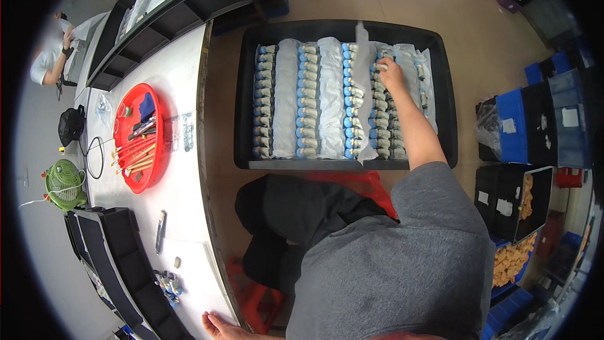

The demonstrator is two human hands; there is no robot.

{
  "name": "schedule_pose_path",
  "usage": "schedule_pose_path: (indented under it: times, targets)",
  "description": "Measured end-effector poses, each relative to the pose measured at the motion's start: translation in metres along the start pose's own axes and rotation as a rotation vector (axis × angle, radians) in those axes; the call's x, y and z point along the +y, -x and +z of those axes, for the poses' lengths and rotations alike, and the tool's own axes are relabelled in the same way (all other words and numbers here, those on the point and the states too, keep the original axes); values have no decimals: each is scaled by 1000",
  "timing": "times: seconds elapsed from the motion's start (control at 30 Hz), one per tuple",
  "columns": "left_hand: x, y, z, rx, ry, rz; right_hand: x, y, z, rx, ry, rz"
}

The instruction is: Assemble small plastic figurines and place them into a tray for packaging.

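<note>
A black crate (346, 164) holds rows of small blue-and-cream painted pieces (307, 101), parted by strips of white padding (330, 101). Over the right part of the crate my right hand (391, 75) reaches in, its fingers pinched on one of these small pieces (381, 67) near the top of a row. The fingers partly hide that piece. My left hand (217, 326) rests at the white table's edge (182, 214), low in the view, fingers loosely stretched and holding nothing. A few similar small pieces (168, 284) lie on the table near it.
On the table stands a red tray (157, 170) with brushes and tools; a knife-like tool (161, 232) lies nearby. Black trays (119, 239) line the table's far side, near a green fan (65, 184). Stacked bins (513, 126) stand at right. Another person (53, 56) sits at upper left.
</note>
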State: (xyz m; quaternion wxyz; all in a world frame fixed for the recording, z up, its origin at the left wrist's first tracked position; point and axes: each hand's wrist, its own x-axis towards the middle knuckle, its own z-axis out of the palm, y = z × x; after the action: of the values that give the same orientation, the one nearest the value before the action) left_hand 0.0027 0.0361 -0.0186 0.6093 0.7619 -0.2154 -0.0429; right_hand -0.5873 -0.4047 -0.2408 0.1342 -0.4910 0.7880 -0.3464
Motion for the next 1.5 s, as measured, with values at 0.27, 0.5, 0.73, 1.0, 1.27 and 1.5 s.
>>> schedule_pose_path:
  times: [0.27, 0.5, 0.73, 1.0, 1.27, 1.5]
  targets:
    - [28, 10, 13, 29, -141, -144, 32, -20, 18, 40, 50, -318]
    - [22, 9, 1, 46, -143, -198, 31, 1, 29, 64, 372, -344]
    - [24, 10, 9, 56, -64, -166, 14, 22, 12, 65, -510, -204]
    - [28, 9, 9, 79, -4, -158, 29, 20, 18, -101, -586, -465]
    - [27, 10, 16, 86, -40, -151, 29, 33, -7, -76, -619, -146]
    - [27, 10, 11, 125, -25, -114, 51, 43, 42, -168, -903, -244]
